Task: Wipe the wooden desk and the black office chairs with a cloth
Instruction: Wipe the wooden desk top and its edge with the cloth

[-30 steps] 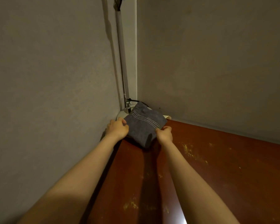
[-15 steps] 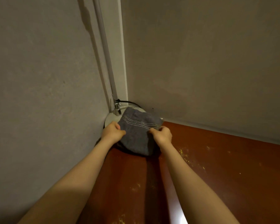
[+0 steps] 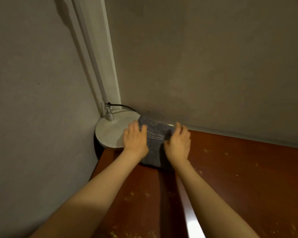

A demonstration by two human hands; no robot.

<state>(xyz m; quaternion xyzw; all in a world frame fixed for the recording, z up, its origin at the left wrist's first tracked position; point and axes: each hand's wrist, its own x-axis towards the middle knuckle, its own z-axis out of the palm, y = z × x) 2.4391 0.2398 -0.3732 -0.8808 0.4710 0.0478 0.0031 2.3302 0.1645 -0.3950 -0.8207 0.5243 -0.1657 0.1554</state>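
A folded grey cloth (image 3: 154,141) with thin pale stripes lies in the far corner of the reddish-brown wooden desk (image 3: 230,177), its left part over the edge of a lamp base. My left hand (image 3: 135,140) holds the cloth's left side, thumb on top of the fabric. On the other side, my right hand (image 3: 178,142) holds the cloth's right edge, fingers pointing toward the wall. The cloth's sides are hidden under both hands. No chair is in view.
A round white ribbed lamp base (image 3: 110,133) fills the corner, with its pole (image 3: 91,54) rising along the wall and a black cable (image 3: 121,105) behind it. Grey walls close in on the left and back. Pale specks dot the desk surface.
The cloth and both hands have slid to the right off the lamp base, which now shows much more. The fingers look straighter than before.
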